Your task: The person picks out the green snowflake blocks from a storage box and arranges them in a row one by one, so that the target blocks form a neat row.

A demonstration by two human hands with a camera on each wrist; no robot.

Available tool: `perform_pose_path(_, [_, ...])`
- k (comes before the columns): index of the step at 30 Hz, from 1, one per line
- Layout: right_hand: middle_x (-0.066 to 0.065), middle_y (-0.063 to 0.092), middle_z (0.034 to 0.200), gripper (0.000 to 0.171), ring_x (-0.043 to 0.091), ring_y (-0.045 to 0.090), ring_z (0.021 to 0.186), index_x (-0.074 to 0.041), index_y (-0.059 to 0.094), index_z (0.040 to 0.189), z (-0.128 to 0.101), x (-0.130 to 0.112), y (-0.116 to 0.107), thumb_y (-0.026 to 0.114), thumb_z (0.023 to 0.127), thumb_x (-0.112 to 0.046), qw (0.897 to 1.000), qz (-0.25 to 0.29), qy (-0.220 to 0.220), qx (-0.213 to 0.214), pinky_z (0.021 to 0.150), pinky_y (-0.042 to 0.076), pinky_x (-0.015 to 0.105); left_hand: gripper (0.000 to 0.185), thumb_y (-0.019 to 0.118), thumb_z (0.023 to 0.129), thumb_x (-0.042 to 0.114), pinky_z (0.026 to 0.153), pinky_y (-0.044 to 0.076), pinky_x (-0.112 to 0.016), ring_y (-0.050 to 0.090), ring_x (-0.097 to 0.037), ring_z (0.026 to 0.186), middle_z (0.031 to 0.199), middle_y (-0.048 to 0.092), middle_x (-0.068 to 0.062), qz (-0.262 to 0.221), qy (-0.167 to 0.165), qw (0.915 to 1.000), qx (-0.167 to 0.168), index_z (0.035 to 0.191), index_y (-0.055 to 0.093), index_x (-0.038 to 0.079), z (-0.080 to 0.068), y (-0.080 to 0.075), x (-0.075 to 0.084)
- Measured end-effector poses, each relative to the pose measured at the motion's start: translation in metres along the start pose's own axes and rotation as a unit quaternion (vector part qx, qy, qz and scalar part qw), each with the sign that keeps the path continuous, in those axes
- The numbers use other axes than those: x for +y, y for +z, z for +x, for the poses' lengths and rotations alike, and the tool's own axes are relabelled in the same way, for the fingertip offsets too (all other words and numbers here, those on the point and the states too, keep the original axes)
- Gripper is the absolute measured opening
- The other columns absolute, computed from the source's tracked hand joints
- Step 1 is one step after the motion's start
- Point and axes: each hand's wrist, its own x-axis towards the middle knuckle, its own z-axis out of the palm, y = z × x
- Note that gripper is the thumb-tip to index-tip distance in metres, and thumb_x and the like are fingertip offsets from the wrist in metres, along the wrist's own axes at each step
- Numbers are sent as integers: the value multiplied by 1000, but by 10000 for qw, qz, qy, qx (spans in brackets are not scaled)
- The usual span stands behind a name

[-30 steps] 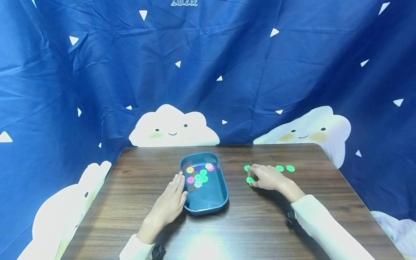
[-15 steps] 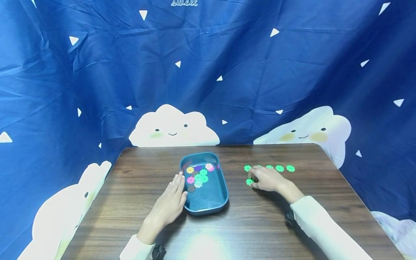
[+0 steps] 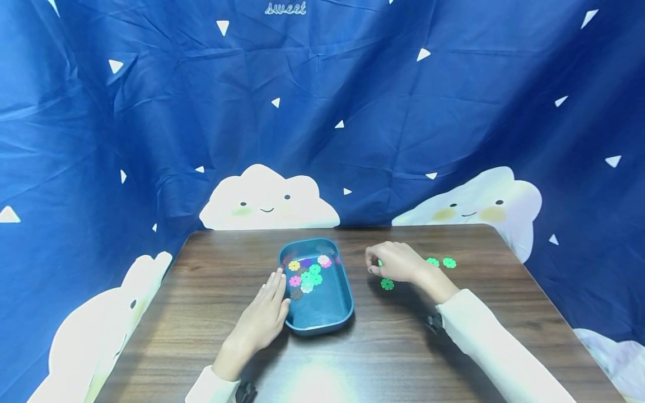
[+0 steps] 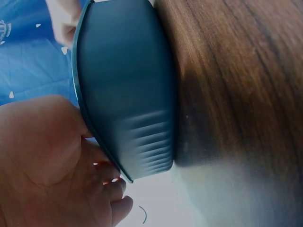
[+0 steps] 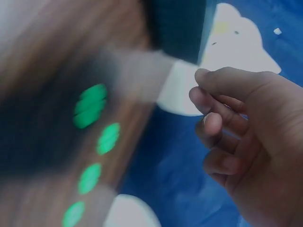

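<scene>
In the head view my left hand [image 3: 262,313] rests with straight fingers along the left rim of a blue plastic tray [image 3: 322,324]. The left wrist view has those fingers touching the rim of the tray's ribbed outer wall [image 4: 128,94]. My right hand [image 3: 395,261] hovers over the table right of the tray, fingers loosely bent, nothing seen between them in the right wrist view. Just below it lies a green snowflake disc [image 3: 387,284]. Further green discs [image 3: 449,262] form a row behind, partly hidden by the hand; the right wrist view shows several green discs [image 5: 90,106], blurred.
Inside the tray lie several snowflake discs: green discs [image 3: 308,277], a yellow disc [image 3: 294,266], pink discs [image 3: 295,281] and a dark one. The brown wooden table [image 3: 227,246] ends at the back before a blue cloth [image 3: 302,112] with white clouds.
My right hand has let go of the front green disc, which stays on the table, and has moved left and up, toward the tray. The left hand has stayed at the tray.
</scene>
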Motion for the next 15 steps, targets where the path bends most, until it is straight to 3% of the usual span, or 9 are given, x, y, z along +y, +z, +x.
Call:
perform_pose_path(7, [-18,59,76,10,5,53,68,-31,63,81,37,-45,-12,70,87,-26,9983,-33,-585,-70,60,46,26,58,41,105,28,122,26,-47,19,-26,152,164,20,-12,3,12,10000,60,154,26,2,1,1,-1])
perform_pose_path(15, [-14,61,77,6,6,54,68,-25,67,85,75,-86,0,67,89,-21,9932,-153,-1084,-401,59,48,24,58,42,104,27,121,28,-49,23,-31,151,163,22,-15,24,67,9999,97,153,28,0,0,3,-2])
